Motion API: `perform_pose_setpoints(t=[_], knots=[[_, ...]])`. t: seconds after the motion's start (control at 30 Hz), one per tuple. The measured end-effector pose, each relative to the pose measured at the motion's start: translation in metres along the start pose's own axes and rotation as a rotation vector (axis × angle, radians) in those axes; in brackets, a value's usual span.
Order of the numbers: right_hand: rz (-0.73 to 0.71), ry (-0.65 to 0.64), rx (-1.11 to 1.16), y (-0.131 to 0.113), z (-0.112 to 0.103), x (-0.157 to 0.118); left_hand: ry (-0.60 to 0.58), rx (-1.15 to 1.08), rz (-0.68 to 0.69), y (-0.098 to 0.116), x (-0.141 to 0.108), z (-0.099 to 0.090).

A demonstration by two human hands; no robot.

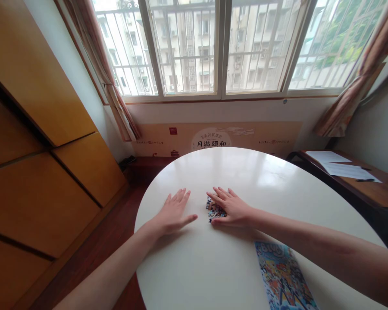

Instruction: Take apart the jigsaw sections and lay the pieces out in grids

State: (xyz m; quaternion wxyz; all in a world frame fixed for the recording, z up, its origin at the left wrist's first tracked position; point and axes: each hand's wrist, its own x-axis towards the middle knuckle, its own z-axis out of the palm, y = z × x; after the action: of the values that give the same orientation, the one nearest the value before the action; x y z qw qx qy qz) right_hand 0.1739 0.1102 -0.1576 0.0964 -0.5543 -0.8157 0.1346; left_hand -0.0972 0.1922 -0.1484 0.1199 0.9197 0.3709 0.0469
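A small heap of jigsaw puzzle pieces (pixel 215 209) lies near the middle of the white oval table (pixel 194 262). My right hand (pixel 231 208) rests at the heap's right side, fingers spread and touching the pieces; it covers part of them. To the left, my left hand (pixel 177 212) is spread low over the bare tabletop, apart from the heap, with nothing in it. Nearer to me, below my right forearm, a colourful picture sheet (pixel 284 275) with a cartoon crowd lies on the table.
A side desk (pixel 375 189) at the right bears white papers (pixel 345 169) and a pen (pixel 364 180). Wooden cabinets (pixel 35 189) stand at the left. Beyond the table are a printed banner (pixel 168 137) and a barred window (pixel 187 51) with curtains (pixel 116 103).
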Motion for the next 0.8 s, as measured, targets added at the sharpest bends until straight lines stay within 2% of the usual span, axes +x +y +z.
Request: perform_pose_setpoints(t=[0.1, 0.2, 0.3, 0.37, 0.5, 0.67, 0.8], knots=[[0.005, -0.004, -0.004, -0.011, 0.002, 0.017, 0.181, -0.144, -0.130, -0.030, 0.010, -0.001], [0.001, -0.011, -0.006, -0.021, 0.003, 0.038, 0.490, -0.414, -0.269, -0.060, 0.027, -0.004], [-0.004, -0.012, -0.010, -0.031, 0.005, 0.065, 0.766, -0.754, -0.492, -0.085, 0.044, -0.007], [-0.013, -0.003, -0.011, -0.036, 0.007, 0.086, 0.836, -0.830, -0.567, -0.097, 0.054, -0.008], [-0.018, 0.032, -0.008, -0.044, 0.012, 0.135, 0.928, -0.840, -0.607, -0.109, 0.065, -0.005], [-0.035, 0.080, 0.022, -0.051, 0.015, 0.186, 1.049, -0.809, -0.565, -0.109, 0.066, 0.002], [-0.080, 0.106, 0.059, -0.056, 0.014, 0.205, 1.083, -0.757, -0.540, -0.109, 0.066, 0.004]])
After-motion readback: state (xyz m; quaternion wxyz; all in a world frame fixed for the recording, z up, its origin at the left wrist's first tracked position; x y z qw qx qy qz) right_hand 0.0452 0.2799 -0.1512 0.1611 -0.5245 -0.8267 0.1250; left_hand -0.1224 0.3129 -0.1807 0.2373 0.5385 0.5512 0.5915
